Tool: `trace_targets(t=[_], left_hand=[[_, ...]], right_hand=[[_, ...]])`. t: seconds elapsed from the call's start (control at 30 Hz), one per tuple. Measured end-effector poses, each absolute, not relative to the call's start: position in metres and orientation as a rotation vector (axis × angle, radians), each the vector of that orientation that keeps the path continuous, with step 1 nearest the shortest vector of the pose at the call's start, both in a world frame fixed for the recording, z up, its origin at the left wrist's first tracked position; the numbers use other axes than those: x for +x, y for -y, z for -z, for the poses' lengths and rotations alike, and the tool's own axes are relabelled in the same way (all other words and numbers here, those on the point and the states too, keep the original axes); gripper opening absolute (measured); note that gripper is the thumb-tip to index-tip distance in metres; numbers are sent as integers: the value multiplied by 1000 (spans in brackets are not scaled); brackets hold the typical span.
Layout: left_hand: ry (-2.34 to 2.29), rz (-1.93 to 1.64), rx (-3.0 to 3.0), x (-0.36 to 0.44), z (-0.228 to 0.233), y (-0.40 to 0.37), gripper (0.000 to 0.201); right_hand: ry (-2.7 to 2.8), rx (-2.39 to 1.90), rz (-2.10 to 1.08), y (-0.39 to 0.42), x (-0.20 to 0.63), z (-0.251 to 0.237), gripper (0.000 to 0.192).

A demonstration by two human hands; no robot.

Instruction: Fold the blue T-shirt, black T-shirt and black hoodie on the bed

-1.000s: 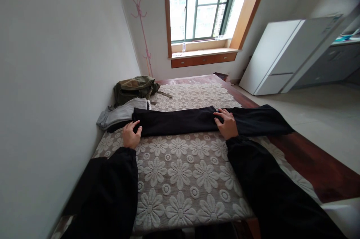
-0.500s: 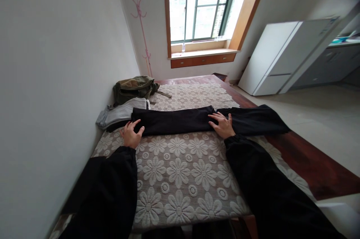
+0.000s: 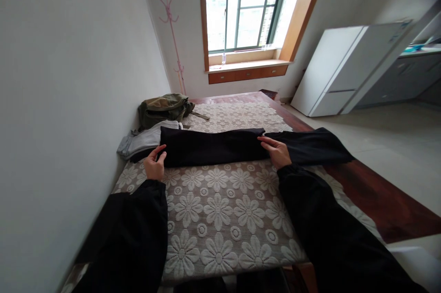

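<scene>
The black trousers [image 3: 213, 147] lie stretched across the lace-covered tabletop [image 3: 220, 219] — the left hand [image 3: 154, 163] pinches their left end, the right hand [image 3: 275, 151] grips the fabric near the middle. Grey clothing [image 3: 144, 141] and an olive bag [image 3: 163, 107] sit just beyond, by the wall.

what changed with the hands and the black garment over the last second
Both hands went from resting flat on the black garment to pinching its near edge: the left hand at the left end, the right hand near the middle, and that edge has lifted slightly. The grey garment, olive bag and lace tablecloth stayed put.
</scene>
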State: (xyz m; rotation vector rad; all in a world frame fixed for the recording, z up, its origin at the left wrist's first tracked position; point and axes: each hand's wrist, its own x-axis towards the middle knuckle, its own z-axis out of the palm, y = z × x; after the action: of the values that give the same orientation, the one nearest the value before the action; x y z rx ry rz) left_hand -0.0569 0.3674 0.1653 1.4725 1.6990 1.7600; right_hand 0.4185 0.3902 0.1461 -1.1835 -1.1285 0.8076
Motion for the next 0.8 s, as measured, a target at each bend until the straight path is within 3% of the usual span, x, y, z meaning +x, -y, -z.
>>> trace_targets(t=[0.27,0.5,0.67,0.8], left_hand=[[-1755,-1680,1586,-56,-166,-366,30],[-1795,-1376,1784,-52,-177,-358,61],[-1841,-1362,1736,-53,-177,-358,62],[-1689,-1575,1506,-57,-172,-364,49]], right_hand=[[1057,-1088,-986,-388,410,-150,40],[1098,-1160,-1052,-381,409,-156,61],[1044,-1074,-1046,-380,407,-161,43],[1026,-1033,-969,-382,410,-160,22]])
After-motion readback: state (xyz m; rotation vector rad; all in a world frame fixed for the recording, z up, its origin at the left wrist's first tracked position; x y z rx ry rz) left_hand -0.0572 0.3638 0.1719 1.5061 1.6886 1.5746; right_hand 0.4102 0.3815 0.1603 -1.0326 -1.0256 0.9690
